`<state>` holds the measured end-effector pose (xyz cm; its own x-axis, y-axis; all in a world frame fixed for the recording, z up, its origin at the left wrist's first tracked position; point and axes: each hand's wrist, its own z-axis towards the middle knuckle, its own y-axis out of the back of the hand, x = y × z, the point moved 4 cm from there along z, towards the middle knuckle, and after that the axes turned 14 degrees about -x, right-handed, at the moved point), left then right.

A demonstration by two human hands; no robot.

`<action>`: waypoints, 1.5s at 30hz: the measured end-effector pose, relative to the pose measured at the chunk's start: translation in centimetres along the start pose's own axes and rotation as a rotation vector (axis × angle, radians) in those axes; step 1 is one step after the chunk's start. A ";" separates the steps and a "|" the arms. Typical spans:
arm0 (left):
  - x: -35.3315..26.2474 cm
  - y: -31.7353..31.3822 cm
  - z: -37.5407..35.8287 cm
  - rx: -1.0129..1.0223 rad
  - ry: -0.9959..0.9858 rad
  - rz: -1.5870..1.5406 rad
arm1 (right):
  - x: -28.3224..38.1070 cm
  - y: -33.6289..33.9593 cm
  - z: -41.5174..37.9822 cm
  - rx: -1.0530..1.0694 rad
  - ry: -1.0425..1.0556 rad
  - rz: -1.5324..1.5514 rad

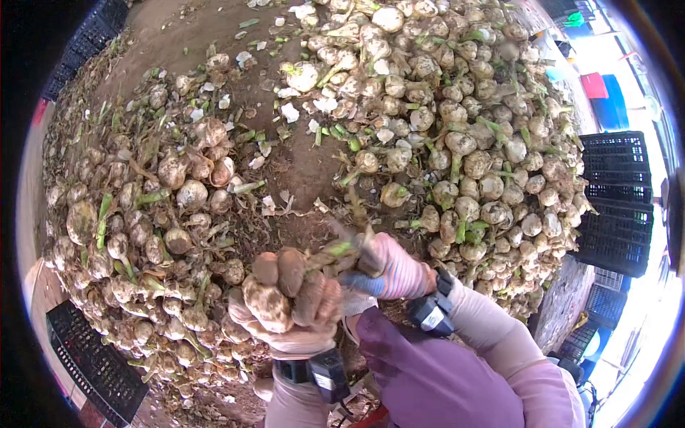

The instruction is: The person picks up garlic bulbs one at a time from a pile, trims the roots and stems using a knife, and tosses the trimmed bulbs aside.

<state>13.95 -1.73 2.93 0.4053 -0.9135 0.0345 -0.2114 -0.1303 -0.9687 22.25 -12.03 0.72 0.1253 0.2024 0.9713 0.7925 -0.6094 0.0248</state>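
Note:
My left hand (307, 307), in a soiled glove, is wrapped round a dirt-covered bulb (267, 305) whose green stem (332, 255) points to the right. Gloved in pink and blue stripes, my right hand (389, 267) is closed beside that stem. What it grips is blurred and partly hidden by the fingers. Both wrists carry dark straps with small boxes. Between two large heaps of bulbs, the hands are close together over the soil.
A left heap (193, 194) and a right heap (492, 185) of bulbs flank a strip of brown soil (307, 171) with cut stems and peelings. Black crates stand at the right (617, 207), lower left (93, 357) and upper left (89, 43).

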 end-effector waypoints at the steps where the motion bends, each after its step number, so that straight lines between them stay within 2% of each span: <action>1: 0.6 -0.5 -0.3 0.004 0.020 -0.020 | -2.2 -0.7 0.1 -0.015 0.111 -0.024; 2: 0.6 -0.4 -0.2 0.007 0.022 -0.025 | -3.0 -0.9 0.2 -0.064 0.164 -0.093; 4: 0.1 -0.5 0.3 0.111 -0.007 -0.025 | -9.6 -1.2 -0.9 -0.042 -0.380 0.162; 6: -0.4 -1.1 0.2 0.143 -0.056 0.002 | -8.5 0.1 -2.2 -0.096 -0.505 0.207; 7: 1.3 -0.8 0.2 -0.219 0.117 0.039 | -9.5 0.4 -2.5 -0.110 -0.487 0.282; 8: 3.0 0.0 -0.5 -0.581 0.285 0.062 | -8.5 0.8 -1.9 -0.082 -0.090 -0.034; 9: 4.4 0.2 -1.0 -0.599 0.256 0.068 | -8.3 0.6 -1.5 -0.055 -0.094 -0.013; 11: 8.0 -0.7 -2.0 0.096 0.374 0.946 | -8.5 1.5 -1.2 -0.282 -0.368 -0.071; 12: 6.8 -1.1 -2.2 0.080 0.368 0.952 | -8.9 2.5 -1.7 -0.399 -0.506 -0.108; 13: 3.9 -1.2 -2.1 -0.113 0.258 1.221 | -11.8 2.8 -2.3 -0.148 -0.134 0.135; 14: 0.7 -1.1 -2.4 -0.314 0.144 1.481 | -8.5 2.1 -2.0 -0.325 -0.499 0.199; 16: -6.0 0.9 -4.8 -0.334 -0.407 2.226 | -8.2 1.7 -2.2 -0.365 -0.577 0.250; 18: -10.5 1.4 -7.2 -0.749 -0.114 2.418 | -8.5 1.5 -2.3 -0.343 -0.608 0.267; 20: -14.0 6.6 -10.7 -0.808 0.019 2.651 | -8.7 0.8 -1.9 -0.310 -0.627 0.281; 22: -13.6 9.0 -11.3 -0.829 0.081 2.710 | -8.3 0.3 -1.3 -0.295 -0.523 0.235; 23: -13.3 9.5 -11.3 -0.841 0.147 2.762 | -7.9 0.2 -1.3 -0.253 -0.621 0.187; 24: -13.3 9.9 -11.4 -0.840 0.144 2.760 | -8.3 0.2 -1.1 -0.254 -0.619 0.184; 26: -13.0 10.4 -11.7 -0.856 0.113 2.862 | -8.8 -0.3 -0.9 -0.204 -0.490 0.128; 28: -12.8 9.6 -11.0 -0.875 0.175 2.821 | -7.7 -0.7 -0.4 -0.207 -0.420 0.197; 30: -12.1 9.3 -11.0 -0.849 0.019 1.875 | -6.9 -0.7 -0.3 -0.151 -0.380 0.139; 31: -11.2 7.1 -10.2 -0.832 0.001 1.726 | -6.7 -0.4 -0.3 -0.160 -0.382 0.138; 32: -10.6 6.1 -9.5 -0.827 0.004 1.723 | -6.1 -0.2 0.0 -0.110 -0.267 0.010; 33: -9.7 5.1 -8.5 -0.687 -0.042 1.518 | -5.4 -0.1 0.3 -0.056 -0.147 -0.120; 34: -9.3 4.4 -7.7 -0.544 -0.088 1.311 | -5.0 0.0 0.6 -0.058 -0.138 -0.129; 35: -9.4 4.8 -7.4 -0.394 -0.041 1.541 | -4.4 -0.1 0.8 -0.022 -0.064 -0.254; 36: -9.2 4.6 -6.9 -0.382 -0.047 1.535 | -3.9 -0.1 1.0 0.013 0.009 -0.380; 37: -8.9 3.8 -6.1 -0.435 -0.053 1.388 | -3.9 0.0 1.0 0.083 -0.019 -0.550; 38: -8.5 3.1 -5.4 -0.486 -0.054 1.239 | -3.2 0.0 1.2 0.075 -0.018 -0.558; 39: -8.5 2.2 -4.9 -0.453 -0.147 1.399 | -1.8 -0.5 1.3 0.114 0.090 -0.541; 40: -8.1 1.8 -4.6 -0.447 -0.141 1.394 | -0.4 -1.1 1.4 0.154 0.194 -0.522; 42: -7.2 2.4 -4.6 -0.629 0.072 0.995 | 0.9 -1.8 1.6 0.227 0.200 -0.596; 43: -6.3 4.0 -3.9 -0.748 0.198 0.350 | 1.1 -2.2 1.7 0.247 0.252 -0.633; 45: -6.2 4.2 -4.3 -0.670 0.272 0.359 | 1.5 -2.7 1.7 0.249 0.311 -0.663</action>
<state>6.74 1.79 -0.32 -0.0005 -0.9941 -0.1085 -0.8108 0.0639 -0.5818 21.30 -8.78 1.69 -0.5668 0.2181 0.7945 0.7586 -0.2381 0.6065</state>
